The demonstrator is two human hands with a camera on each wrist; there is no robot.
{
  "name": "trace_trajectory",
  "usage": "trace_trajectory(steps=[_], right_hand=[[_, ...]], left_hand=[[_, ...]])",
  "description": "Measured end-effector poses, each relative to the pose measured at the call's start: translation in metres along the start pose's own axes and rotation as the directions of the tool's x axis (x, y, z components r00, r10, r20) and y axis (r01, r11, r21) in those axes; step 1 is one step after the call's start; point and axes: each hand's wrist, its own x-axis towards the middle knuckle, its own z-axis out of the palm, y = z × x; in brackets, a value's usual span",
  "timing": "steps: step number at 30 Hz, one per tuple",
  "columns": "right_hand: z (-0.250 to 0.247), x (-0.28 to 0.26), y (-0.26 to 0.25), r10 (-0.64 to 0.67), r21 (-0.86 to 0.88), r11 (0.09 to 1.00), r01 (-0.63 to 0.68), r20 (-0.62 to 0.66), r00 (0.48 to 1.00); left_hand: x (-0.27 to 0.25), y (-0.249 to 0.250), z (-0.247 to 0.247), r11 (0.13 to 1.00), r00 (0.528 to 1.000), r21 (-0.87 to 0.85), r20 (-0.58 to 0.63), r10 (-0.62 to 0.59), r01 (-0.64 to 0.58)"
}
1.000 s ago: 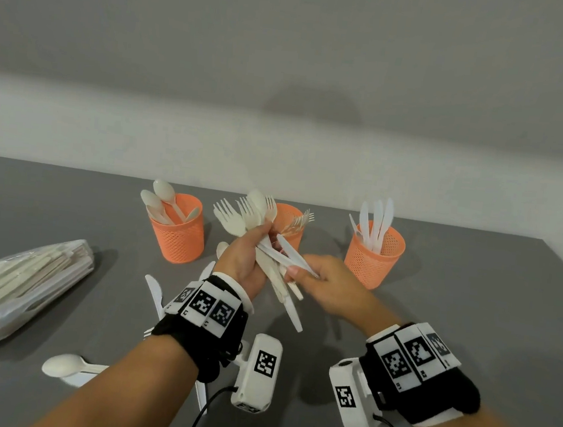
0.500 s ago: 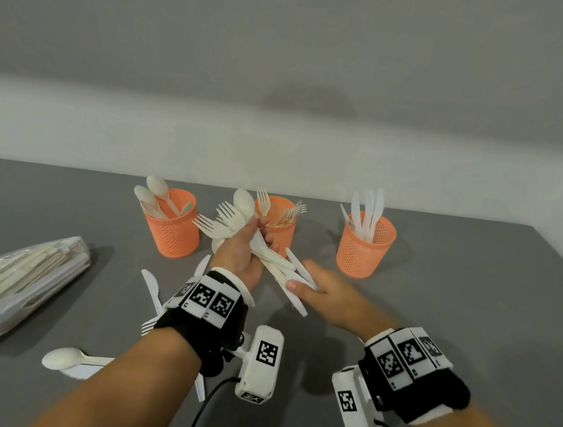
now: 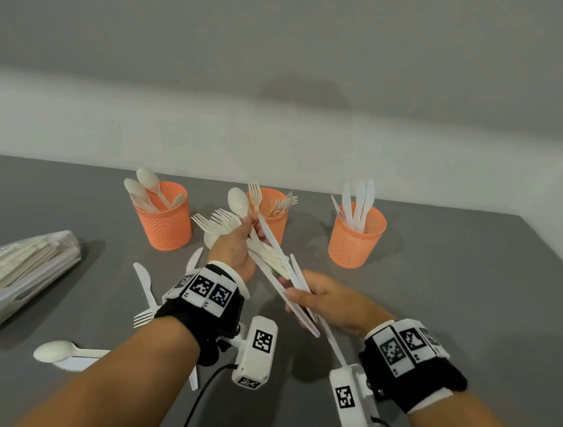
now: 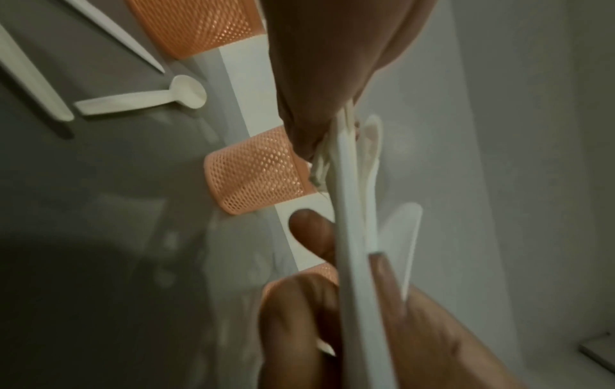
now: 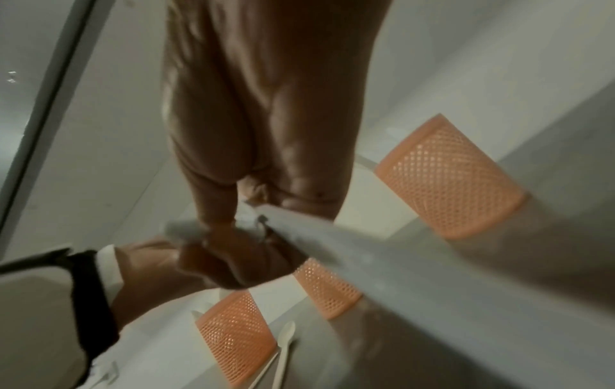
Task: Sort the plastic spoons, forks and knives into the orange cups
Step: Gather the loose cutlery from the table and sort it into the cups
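Three orange mesh cups stand in a row at the back: the left cup [image 3: 164,222] has spoons, the middle cup [image 3: 273,209] forks, the right cup [image 3: 356,244] knives. My left hand [image 3: 253,226] grips a mixed bundle of cutlery [image 3: 224,220] in front of the middle cup, heads fanned up and left. My right hand [image 3: 294,295] pinches long white knives [image 3: 301,313] by their handles, drawn partly out of the bundle toward me. In the left wrist view the bundle [image 4: 349,184] runs between both hands. The right wrist view shows a blurred knife [image 5: 332,237] under my right hand's fingers [image 5: 216,200].
Loose on the grey table [image 3: 471,300] under my left wrist lie a knife [image 3: 144,282], a fork [image 3: 144,319] and a spoon [image 3: 53,351]. A clear plastic bag of cutlery [image 3: 9,273] lies at the left edge. A white wall runs behind the cups.
My right hand has drawn the white knives back toward me, farther out of the bundle. My left hand still holds the bundle, tilted a little more to the left.
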Motion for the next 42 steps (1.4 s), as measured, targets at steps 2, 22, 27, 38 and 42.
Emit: trace_trajectory(steps=[2, 22, 27, 38, 42], right_hand=[[0.000, -0.003, 0.004, 0.020, 0.051, 0.998, -0.021, 0.023, 1.000], [-0.148, 0.047, -0.023, -0.092, 0.088, 0.965, 0.249, -0.771, 0.630], [-0.146, 0.064, 0.012, 0.070, 0.233, 0.960, 0.157, -0.738, 0.671], [-0.135, 0.053, -0.018, -0.500, -0.446, 0.866, 0.225, -0.778, 0.381], [-0.080, 0.037, -0.048, -0.501, -0.297, 0.865, 0.404, -0.470, 0.727]], left_hand=[[0.000, 0.002, -0.005, 1.000, 1.000, 0.009, 0.029, 0.010, -0.011], [-0.037, -0.007, 0.014, 0.931, 0.982, 0.362, 0.188, -0.036, -0.035], [-0.037, -0.010, 0.015, 0.933, 0.977, 0.358, 0.207, -0.049, -0.029], [-0.035, -0.017, 0.025, 0.846, 0.964, 0.519, 0.266, -0.026, -0.121], [-0.031, -0.026, 0.027, 0.735, 0.964, 0.628, 0.225, 0.144, -0.256]])
